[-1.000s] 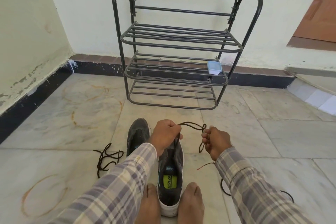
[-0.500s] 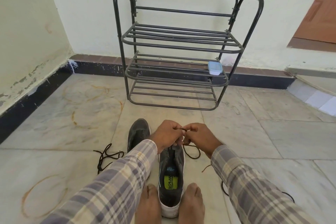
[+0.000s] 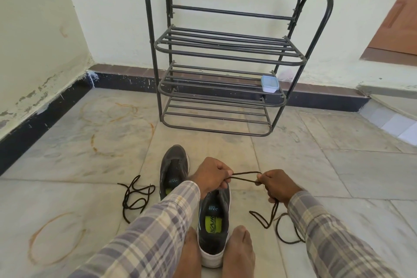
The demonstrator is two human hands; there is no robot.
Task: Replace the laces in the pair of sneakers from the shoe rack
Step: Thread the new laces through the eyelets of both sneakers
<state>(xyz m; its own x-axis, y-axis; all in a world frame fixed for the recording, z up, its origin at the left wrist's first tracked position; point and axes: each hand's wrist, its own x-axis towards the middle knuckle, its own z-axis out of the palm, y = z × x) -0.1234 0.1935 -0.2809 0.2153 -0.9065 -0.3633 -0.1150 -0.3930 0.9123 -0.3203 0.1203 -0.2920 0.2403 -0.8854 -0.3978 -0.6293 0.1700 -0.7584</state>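
A dark grey sneaker (image 3: 214,219) with a white sole stands on the floor between my two bare feet, its toe hidden under my left hand. My left hand (image 3: 212,176) pinches a dark brown lace (image 3: 244,176) just above the shoe's front. My right hand (image 3: 276,186) grips the same lace a little to the right, and a doubled stretch runs taut between the hands. The rest of the lace hangs from my right hand and coils on the floor. The second sneaker (image 3: 173,169) lies to the left, partly behind my left sleeve.
Another dark lace (image 3: 135,196) lies loose on the tiles left of the shoes. The black metal shoe rack (image 3: 225,52) stands against the far wall with a small blue-lidded box (image 3: 269,83) on its middle shelf. A wall closes the left side.
My hands met over the shoe's front half a second ago; now the right hand has pulled away to the right, drawing the lace taut between them.
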